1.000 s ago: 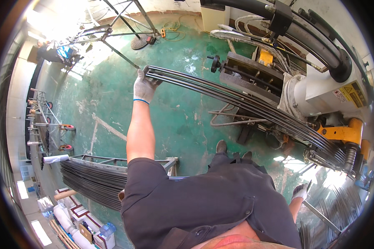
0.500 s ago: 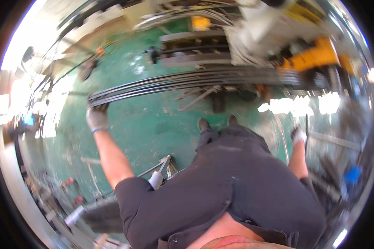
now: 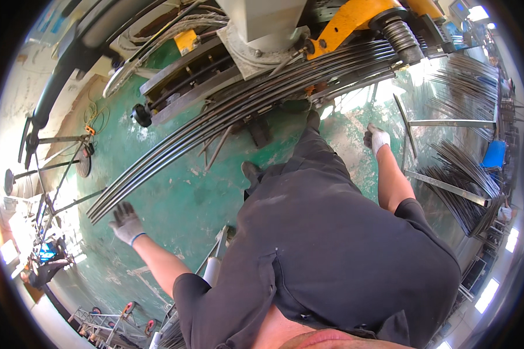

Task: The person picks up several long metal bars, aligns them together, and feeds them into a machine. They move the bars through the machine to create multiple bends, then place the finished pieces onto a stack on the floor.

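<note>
Step in hand, apparently: aligning the long metal rods along the near side of the machine. Left hand: fingers spread, just beside the rods' left ends. Right hand: fingers curled; cannot tell whether fully closed. Any further handling calls for a fresh left-hand grip.

Dark grey rods — grey-white, blue-edged left glove — green floor, yellow-orange machine arm
</note>
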A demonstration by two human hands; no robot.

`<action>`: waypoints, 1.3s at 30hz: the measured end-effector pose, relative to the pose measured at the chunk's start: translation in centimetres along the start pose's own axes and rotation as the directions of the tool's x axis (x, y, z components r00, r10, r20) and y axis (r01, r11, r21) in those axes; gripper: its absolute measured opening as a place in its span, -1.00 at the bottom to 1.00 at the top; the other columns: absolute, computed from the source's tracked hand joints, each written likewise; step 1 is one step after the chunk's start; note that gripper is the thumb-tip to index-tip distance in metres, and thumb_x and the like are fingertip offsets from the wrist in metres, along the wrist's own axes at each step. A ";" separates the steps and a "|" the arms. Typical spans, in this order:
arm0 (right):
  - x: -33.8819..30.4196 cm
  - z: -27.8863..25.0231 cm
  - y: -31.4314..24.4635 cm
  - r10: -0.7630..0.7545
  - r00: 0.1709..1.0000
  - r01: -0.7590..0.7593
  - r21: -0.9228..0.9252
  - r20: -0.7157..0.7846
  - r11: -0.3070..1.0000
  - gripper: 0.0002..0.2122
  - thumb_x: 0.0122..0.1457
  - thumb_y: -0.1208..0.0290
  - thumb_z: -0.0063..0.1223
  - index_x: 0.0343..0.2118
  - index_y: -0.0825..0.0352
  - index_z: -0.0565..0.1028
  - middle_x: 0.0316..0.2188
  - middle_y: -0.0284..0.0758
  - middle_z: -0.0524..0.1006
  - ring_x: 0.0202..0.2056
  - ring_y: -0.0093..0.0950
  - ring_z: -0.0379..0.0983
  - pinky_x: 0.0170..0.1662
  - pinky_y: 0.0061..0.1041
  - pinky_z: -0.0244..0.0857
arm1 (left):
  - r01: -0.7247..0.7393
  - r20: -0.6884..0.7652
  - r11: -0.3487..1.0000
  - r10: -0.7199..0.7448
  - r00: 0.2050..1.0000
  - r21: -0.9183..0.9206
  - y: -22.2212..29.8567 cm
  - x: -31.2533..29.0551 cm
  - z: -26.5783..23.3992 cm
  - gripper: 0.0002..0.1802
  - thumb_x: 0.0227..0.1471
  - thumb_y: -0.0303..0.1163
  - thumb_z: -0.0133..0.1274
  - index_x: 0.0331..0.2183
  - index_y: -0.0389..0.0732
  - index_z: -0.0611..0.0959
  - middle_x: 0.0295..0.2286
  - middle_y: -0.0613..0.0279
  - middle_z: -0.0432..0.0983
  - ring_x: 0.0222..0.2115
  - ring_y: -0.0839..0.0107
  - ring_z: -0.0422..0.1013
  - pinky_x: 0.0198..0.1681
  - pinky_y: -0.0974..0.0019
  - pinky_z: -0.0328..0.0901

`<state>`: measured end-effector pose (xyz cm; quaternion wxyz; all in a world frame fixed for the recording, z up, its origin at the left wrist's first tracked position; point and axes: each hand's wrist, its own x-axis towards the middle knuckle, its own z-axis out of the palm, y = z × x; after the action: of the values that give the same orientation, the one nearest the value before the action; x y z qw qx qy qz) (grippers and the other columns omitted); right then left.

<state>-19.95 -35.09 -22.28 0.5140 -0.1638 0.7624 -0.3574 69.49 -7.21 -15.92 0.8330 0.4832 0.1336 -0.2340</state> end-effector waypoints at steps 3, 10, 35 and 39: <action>4.5 -3.4 0.7 0.091 0.996 -0.092 0.034 0.023 0.995 -0.77 0.38 0.20 0.14 -0.34 0.22 0.47 -0.60 -0.44 0.38 -0.64 -0.52 0.30 -0.56 -0.47 0.21 | 0.196 0.013 0.980 -0.197 0.980 0.043 -10.1 -3.0 0.6 -0.23 0.41 0.22 -0.27 0.14 -0.33 0.52 0.22 -0.09 0.41 0.24 -0.17 0.28 0.36 -0.26 0.15; 20.3 -7.9 -2.2 0.213 0.977 -0.214 -0.173 -0.025 0.961 -0.74 0.32 0.21 0.27 -0.23 0.35 0.60 -0.53 -0.35 0.51 -0.61 -0.45 0.40 -0.54 -0.39 0.37 | 0.442 0.027 0.880 -0.453 0.891 0.175 -34.1 -19.6 14.1 -0.51 0.41 -0.03 -0.12 -0.01 -0.22 0.65 -0.05 0.04 0.63 -0.03 0.03 0.50 0.14 -0.07 0.39; 0.8 -1.0 -28.0 -0.512 0.744 0.100 0.686 0.430 0.721 -0.59 0.41 0.31 0.08 0.18 0.51 0.44 -0.17 -0.19 0.65 -0.18 -0.39 0.60 0.01 -0.45 0.47 | 0.520 0.321 0.766 -0.636 0.702 0.379 -43.2 -42.3 27.0 -0.66 0.40 -0.13 -0.02 -0.19 -0.17 0.68 -0.25 0.15 0.64 -0.24 0.17 0.52 -0.14 0.11 0.42; 3.5 2.8 -32.5 -0.540 0.728 -0.188 0.881 0.422 0.434 -0.71 0.44 0.25 0.05 0.02 0.40 0.47 -0.13 -0.13 0.61 -0.08 -0.15 0.58 0.08 -0.04 0.48 | 0.537 0.484 0.788 -0.611 0.626 0.300 -41.7 -40.9 25.4 -0.62 0.42 -0.12 -0.09 -0.22 -0.20 0.66 -0.28 0.14 0.61 -0.33 0.20 0.42 -0.10 0.12 0.35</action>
<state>-22.72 -60.82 -2.03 0.7077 -0.0715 0.2032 -0.6729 12.83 -36.23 -15.86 0.6830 0.3765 0.0166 -0.6258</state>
